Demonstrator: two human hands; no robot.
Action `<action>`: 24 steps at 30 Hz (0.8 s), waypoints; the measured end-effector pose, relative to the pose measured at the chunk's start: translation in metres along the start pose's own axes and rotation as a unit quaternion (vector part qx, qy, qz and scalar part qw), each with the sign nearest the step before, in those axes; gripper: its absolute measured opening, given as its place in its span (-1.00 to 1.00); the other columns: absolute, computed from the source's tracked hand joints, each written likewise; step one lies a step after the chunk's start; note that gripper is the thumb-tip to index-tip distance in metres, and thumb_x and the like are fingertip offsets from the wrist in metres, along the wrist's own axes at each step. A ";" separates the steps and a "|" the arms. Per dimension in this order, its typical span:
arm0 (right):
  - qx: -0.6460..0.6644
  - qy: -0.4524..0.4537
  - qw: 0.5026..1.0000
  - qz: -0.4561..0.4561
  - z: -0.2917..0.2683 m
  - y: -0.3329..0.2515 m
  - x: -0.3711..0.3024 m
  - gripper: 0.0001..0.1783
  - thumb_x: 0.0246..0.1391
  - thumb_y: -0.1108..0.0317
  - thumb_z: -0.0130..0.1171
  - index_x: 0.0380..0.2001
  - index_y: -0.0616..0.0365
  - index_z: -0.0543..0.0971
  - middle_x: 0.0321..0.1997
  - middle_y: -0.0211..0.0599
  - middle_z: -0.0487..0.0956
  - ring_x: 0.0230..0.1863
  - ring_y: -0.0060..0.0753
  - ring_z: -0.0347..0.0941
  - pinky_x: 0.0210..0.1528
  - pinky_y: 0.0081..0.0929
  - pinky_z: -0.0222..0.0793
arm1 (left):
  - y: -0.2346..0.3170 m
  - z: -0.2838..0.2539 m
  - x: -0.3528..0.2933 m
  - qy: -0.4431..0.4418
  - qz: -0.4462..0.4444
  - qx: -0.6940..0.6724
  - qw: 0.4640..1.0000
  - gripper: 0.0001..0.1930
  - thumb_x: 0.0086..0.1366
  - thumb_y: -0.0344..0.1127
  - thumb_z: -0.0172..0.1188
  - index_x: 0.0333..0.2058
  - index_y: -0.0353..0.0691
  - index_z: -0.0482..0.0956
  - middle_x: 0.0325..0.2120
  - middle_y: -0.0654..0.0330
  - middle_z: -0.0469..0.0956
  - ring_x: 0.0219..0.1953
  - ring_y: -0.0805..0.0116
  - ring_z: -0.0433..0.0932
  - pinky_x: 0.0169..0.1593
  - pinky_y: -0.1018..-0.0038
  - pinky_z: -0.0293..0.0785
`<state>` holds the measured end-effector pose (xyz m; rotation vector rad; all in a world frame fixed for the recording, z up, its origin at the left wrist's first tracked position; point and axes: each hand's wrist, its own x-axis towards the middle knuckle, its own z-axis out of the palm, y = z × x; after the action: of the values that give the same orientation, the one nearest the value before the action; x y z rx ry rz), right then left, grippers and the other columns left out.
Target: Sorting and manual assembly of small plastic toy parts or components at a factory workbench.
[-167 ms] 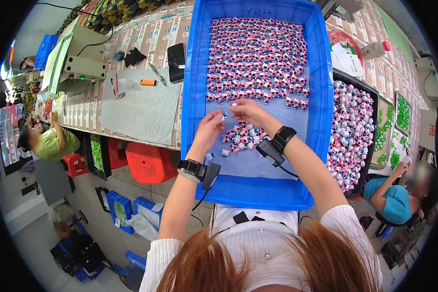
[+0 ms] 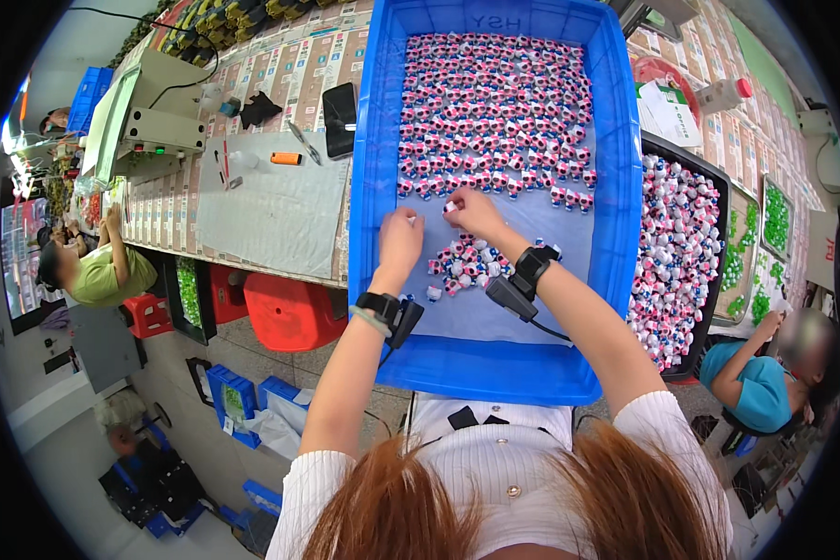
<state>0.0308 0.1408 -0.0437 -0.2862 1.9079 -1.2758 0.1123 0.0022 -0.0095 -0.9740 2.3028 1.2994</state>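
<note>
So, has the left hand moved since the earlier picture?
Yes: the left hand has shifted slightly left, toward the left wall of the tub.

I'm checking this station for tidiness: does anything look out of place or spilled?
Only mildly: in the large rectangular blue plastic tray, small pink, white and blue figurines lie in rows, but a jumbled pile of them nearer the wearer breaks that order. I see nothing spilled outside.
</note>
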 end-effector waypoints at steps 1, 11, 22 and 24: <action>-0.140 0.040 0.985 -0.093 0.003 0.003 0.002 -0.64 -0.22 0.37 0.13 -0.27 0.26 0.42 -0.48 -0.15 0.49 -0.34 -0.25 0.44 -0.32 -0.42 0.34 | 0.003 0.006 0.002 0.046 0.046 0.140 0.988 -0.73 0.07 -0.28 0.08 -0.29 -0.34 0.42 -0.35 -0.05 0.39 -0.30 0.05 0.44 -0.29 0.33 0.38; -0.172 0.122 0.970 -0.122 0.020 0.009 0.002 -0.71 -0.21 0.42 0.12 -0.34 0.32 0.42 -0.33 0.01 0.45 -0.21 -0.02 0.35 -0.16 -0.26 0.26 | 0.005 0.007 0.016 0.081 0.164 0.241 0.953 -0.82 0.02 -0.37 0.07 -0.36 -0.28 0.44 -0.34 -0.06 0.39 -0.29 -0.03 0.42 -0.23 0.20 0.36; -0.168 0.151 0.962 -0.156 0.019 -0.001 0.001 -0.74 -0.14 0.41 0.00 -0.30 0.25 0.37 -0.21 0.02 0.34 -0.19 0.03 0.33 -0.20 -0.20 0.29 | 0.026 0.005 0.008 0.111 0.141 0.290 0.940 -0.81 -0.01 -0.43 0.08 -0.35 -0.30 0.40 -0.35 -0.02 0.40 -0.29 0.00 0.44 -0.26 0.22 0.38; -0.189 0.142 0.954 -0.183 -0.013 0.003 -0.017 -0.72 -0.15 0.40 0.00 -0.29 0.25 0.36 -0.20 0.04 0.33 -0.23 0.06 0.36 -0.23 -0.15 0.31 | 0.015 0.007 -0.003 0.089 0.168 0.251 0.949 -0.79 -0.02 -0.41 0.10 -0.35 -0.29 0.40 -0.38 -0.01 0.41 -0.29 0.02 0.44 -0.25 0.24 0.37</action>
<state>0.0332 0.1606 -0.0354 -0.7153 2.4318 -1.2226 0.1038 0.0148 -0.0024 -0.5607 2.8288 0.6707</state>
